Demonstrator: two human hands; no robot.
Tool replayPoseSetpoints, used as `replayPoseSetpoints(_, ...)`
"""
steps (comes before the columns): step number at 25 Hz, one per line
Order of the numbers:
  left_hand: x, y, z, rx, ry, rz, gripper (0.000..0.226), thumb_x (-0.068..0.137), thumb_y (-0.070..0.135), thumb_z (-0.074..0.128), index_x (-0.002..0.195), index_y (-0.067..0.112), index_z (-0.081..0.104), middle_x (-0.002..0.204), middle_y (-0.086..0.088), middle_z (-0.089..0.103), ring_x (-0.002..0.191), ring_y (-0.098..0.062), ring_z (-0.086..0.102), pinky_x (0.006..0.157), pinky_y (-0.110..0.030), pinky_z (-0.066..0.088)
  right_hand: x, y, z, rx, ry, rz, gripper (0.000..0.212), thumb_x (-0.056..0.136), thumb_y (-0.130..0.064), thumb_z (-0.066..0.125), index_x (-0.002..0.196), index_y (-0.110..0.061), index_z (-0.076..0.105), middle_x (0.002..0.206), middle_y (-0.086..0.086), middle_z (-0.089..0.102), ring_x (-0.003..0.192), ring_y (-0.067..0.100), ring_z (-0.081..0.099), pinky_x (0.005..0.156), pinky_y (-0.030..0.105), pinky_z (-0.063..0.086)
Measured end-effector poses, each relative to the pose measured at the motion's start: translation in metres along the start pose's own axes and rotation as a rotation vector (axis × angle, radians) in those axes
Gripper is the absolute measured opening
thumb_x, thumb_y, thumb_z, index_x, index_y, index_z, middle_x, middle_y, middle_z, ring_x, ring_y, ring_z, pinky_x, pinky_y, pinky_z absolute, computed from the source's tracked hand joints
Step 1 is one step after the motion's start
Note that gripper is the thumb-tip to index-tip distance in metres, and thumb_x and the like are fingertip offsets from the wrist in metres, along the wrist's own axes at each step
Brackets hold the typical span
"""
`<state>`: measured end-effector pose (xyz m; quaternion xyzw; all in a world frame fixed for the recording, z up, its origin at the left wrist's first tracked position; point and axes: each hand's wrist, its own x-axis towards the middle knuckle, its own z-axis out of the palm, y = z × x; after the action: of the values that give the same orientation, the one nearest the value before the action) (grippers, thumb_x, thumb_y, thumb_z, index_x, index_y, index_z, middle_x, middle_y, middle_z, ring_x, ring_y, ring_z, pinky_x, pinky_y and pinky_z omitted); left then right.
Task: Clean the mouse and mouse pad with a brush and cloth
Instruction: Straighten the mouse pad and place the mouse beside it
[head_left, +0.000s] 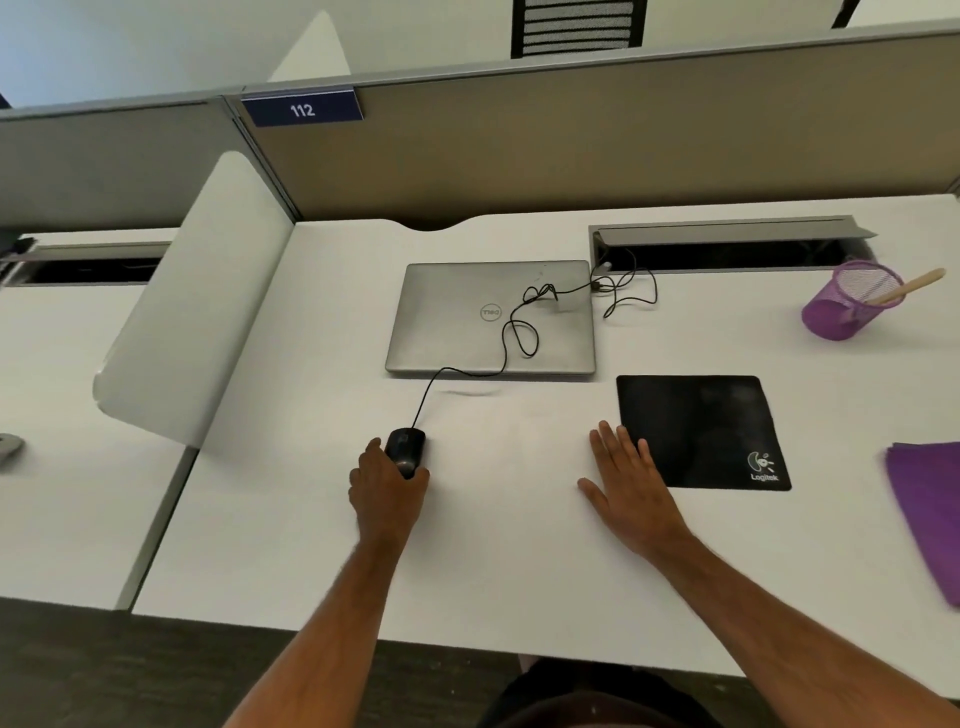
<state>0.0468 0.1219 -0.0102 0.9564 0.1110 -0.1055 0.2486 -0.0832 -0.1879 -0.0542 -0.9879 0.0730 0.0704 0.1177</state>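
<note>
Gripping the small black corded mouse (406, 451) on the white desk (493, 571), the left hand (387, 491) curls round it while the right hand (631, 486) lies flat, fingers spread, touching the black square mouse pad (711, 421).

Purple cloth (930, 514) cut by right edge; brush (906, 289) head hidden in cup (844, 306).

The white desk (519, 545) carries a closed laptop (467, 317), black mouse (406, 449), mouse pad (701, 426), purple mesh cup (844, 306) and purple cloth (930, 499).
</note>
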Motion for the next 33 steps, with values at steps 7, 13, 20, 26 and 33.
replayPoseSetpoints(7,-0.025,0.052,0.023,-0.038,0.042,0.093,0.083,0.078,0.031,0.079,0.149,0.011,0.042,0.138,-0.009,0.056,0.125,-0.036,0.052,0.107,-0.051,0.035,-0.012,0.025,-0.010,0.021,-0.003,0.081,0.075,0.106,-0.048,0.043,0.163,-0.009,0.014,0.172,0.007,0.007,0.160,0.028,0.007,0.128,0.043,0.000)
replayPoseSetpoints(13,-0.054,0.109,0.053,-0.067,0.000,0.193,0.084,0.076,0.036,0.082,0.147,0.012,0.045,0.139,-0.005,0.055,0.126,-0.031,0.051,0.107,-0.048,0.034,-0.024,0.064,-0.024,0.000,-0.013,0.135,0.080,0.101,-0.060,0.015,0.163,-0.009,0.014,0.172,0.009,0.008,0.160,0.029,0.006,0.129,0.046,0.005)
replayPoseSetpoints(20,-0.086,0.171,0.093,-0.084,-0.064,0.294,0.085,0.076,0.047,0.084,0.144,0.015,0.046,0.135,-0.005,0.056,0.124,-0.030,0.055,0.107,-0.048,0.036,-0.041,0.130,-0.038,0.041,0.061,0.213,0.094,0.095,-0.070,-0.004,0.164,-0.009,0.013,0.172,0.008,0.008,0.160,0.028,0.005,0.129,0.045,0.003)
replayPoseSetpoints(26,-0.110,0.217,0.126,-0.039,-0.109,0.347,0.083,0.079,0.057,0.078,0.143,0.017,0.045,0.135,-0.004,0.055,0.125,-0.028,0.054,0.106,-0.048,0.039,-0.054,0.192,-0.047,0.082,0.073,0.298,0.085,0.101,-0.066,0.016,0.164,-0.009,0.010,0.173,0.008,0.006,0.160,0.027,0.002,0.130,0.044,0.001)
replayPoseSetpoints(33,-0.132,0.260,0.166,0.025,-0.149,0.384,0.082,0.084,0.062,0.070,0.146,0.017,0.043,0.132,-0.005,0.053,0.123,-0.027,0.054,0.106,-0.048,0.040,-0.058,0.248,-0.052,0.061,0.119,0.314,0.063,0.109,-0.030,0.042,0.162,-0.006,0.017,0.171,0.011,0.013,0.159,0.031,0.010,0.130,0.045,0.005)
